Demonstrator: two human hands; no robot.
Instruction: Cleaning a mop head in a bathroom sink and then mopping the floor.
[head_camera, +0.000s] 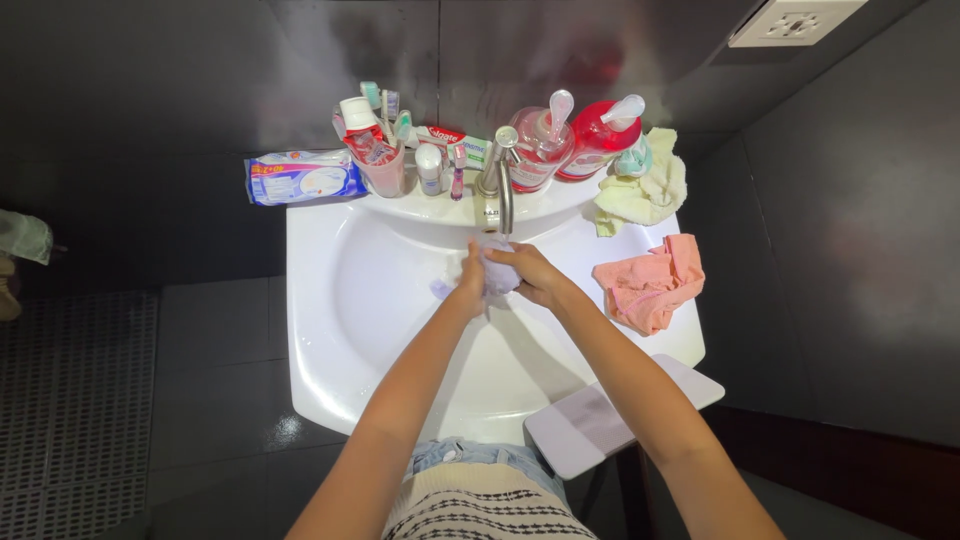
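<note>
Head view, both hands (505, 275) clasping cloth (497, 272) under tap (500, 180)

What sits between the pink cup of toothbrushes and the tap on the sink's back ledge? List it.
In the head view, between the pink cup and the tap stand a small white bottle and a pink razor, with a toothpaste box behind them.

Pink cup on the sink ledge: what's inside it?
The pink cup holds toothbrushes and a tube with a white cap, all standing upright and sticking out above the rim. Their lower ends are hidden by the cup wall.
</note>
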